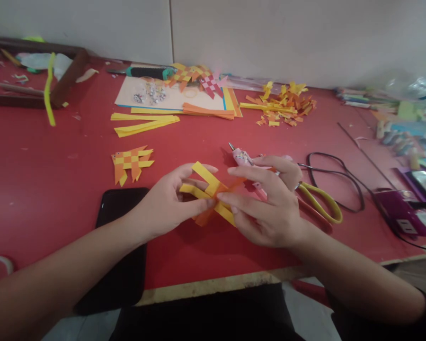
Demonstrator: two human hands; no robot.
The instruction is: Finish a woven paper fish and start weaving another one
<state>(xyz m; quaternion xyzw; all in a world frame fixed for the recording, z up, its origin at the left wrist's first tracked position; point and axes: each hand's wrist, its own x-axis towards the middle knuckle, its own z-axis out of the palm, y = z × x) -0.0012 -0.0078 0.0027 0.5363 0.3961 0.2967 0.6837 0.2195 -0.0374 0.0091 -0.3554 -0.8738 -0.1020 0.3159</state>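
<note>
Both my hands meet over the middle of the red table, working a small weave of yellow and orange paper strips. My left hand pinches the strips from the left, thumb and fingers closed on them. My right hand holds the strips from the right with its fingertips, the other fingers stretched out. The weave hovers just above the tabletop between the two hands.
A black phone lies under my left forearm. Yellow-handled scissors and a pink pen lie behind my right hand. A finished woven paper fish, loose yellow strips, paper scraps, a wooden tray, a black cable and a purple device surround them.
</note>
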